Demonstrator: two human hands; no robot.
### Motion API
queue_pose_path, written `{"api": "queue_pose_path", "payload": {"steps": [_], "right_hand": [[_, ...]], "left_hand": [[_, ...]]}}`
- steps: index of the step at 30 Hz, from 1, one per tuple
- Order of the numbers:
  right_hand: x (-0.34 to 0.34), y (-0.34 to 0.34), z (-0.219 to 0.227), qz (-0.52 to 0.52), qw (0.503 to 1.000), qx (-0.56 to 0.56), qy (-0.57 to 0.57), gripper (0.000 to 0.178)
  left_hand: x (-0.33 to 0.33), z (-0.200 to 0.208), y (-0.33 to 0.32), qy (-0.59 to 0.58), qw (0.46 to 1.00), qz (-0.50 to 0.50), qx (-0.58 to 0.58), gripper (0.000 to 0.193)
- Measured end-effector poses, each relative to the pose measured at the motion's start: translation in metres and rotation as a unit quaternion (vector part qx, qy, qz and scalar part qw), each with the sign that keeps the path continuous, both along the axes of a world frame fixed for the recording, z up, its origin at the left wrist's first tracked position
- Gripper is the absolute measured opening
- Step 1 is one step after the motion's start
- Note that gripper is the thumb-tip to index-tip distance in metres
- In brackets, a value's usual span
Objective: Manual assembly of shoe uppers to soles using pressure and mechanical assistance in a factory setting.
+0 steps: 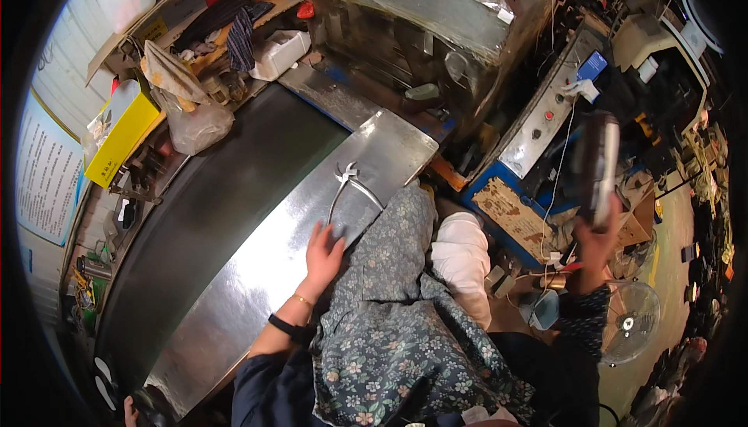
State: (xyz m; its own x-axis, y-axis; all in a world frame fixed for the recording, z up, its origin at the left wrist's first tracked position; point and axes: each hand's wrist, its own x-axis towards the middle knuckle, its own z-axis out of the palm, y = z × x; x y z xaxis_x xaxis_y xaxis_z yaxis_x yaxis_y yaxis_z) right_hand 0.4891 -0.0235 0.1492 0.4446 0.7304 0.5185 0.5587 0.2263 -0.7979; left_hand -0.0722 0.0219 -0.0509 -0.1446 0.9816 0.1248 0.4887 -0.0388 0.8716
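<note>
My left hand point(322, 259) lies on the shiny metal plate point(226, 302), its fingers apart and holding nothing. Just beyond its fingertips are lasting pliers or similar pincers point(348, 180), with long curved silver handles spread; whether a fingertip touches one handle, I cannot tell. Off to the right, my right hand point(598, 236) is raised and closed round the lower end of a long dark-brown object point(598, 166) with a pale, glossy side. Motion blurs it, so its exact kind does not show. A flowered apron point(397, 349) covers my lap beside the plate.
Left of the plate runs a dark conveyor belt point(210, 185). A yellow box point(125, 135) and a plastic bag point(199, 127) sit along its far side. At right are a control panel point(538, 135), a phone point(592, 66) and a fan point(629, 323). Another person's hand point(131, 411) shows lower left.
</note>
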Motion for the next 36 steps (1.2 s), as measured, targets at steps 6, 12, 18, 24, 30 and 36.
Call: {"api": "queue_pose_path", "payload": {"steps": [6,12,18,24,30,36], "right_hand": [[-0.217,0.009,-0.041,0.22,0.97,0.015,-0.106,0.089],[-0.298,0.011,-0.045,0.424,0.892,-0.078,-0.134,0.082],[-0.253,0.077,-0.025,0.557,0.597,-0.332,0.472,0.074],[-0.237,0.011,-0.06,0.596,0.601,-0.493,0.203,0.065],[-0.259,0.021,-0.079,0.347,0.581,-0.454,0.579,0.054],[-0.291,0.228,-0.101,0.239,0.738,-0.274,0.569,0.051]], "left_hand": [[0.11,0.074,0.032,-0.366,0.912,-0.162,-0.09,0.045],[0.06,0.113,0.06,-0.675,0.714,-0.068,-0.172,0.053],[0.049,0.147,0.033,-0.22,0.933,-0.221,-0.177,0.05],[0.031,0.116,0.026,-0.133,0.847,-0.488,-0.164,0.038],[-0.055,0.031,0.118,0.201,0.964,-0.131,0.112,0.034],[-0.068,-0.009,0.127,0.313,0.933,-0.112,0.136,0.04]]}}
